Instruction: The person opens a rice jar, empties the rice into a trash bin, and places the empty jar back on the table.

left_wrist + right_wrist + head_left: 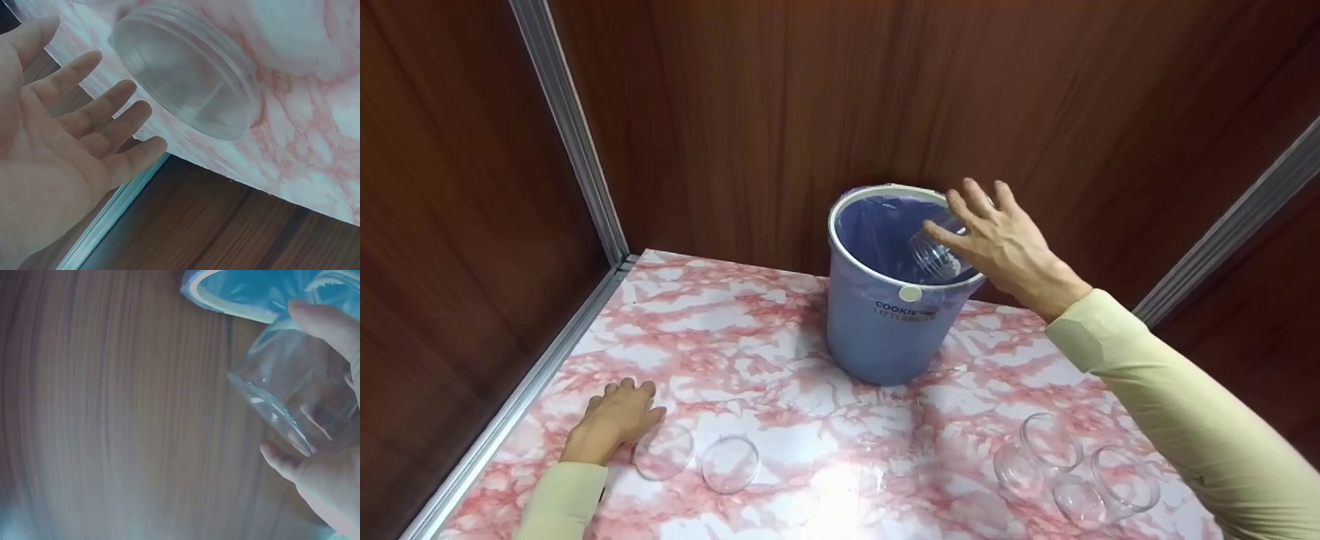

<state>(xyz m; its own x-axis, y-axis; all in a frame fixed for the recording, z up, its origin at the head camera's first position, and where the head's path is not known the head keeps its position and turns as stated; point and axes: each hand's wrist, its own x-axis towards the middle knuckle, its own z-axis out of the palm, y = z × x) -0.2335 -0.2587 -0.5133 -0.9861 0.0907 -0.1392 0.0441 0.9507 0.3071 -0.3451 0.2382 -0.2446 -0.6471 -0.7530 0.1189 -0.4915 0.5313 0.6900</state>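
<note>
My right hand [1001, 244] grips a clear plastic jar [287, 377] and holds it tilted over the blue trash bin [862, 345], its mouth down inside the rim. Some whitish bits [951, 264] show at the jar's mouth. Low at the left, my left hand [611, 421] is relaxed with its fingers spread, holding nothing. Just beside its thumb lies a clear round lid [664, 452], seen close up in the left wrist view, and a second clear lid [731, 465] is to the right of it.
Two more clear jars [1051, 442] stand on the red-and-white marbled table [720, 330] at the right, below the right forearm. A purple liner [874, 225] lines the bin, which stands near the brown wood-grain panel [735, 135]. Metal rails [577, 135] edge the panels.
</note>
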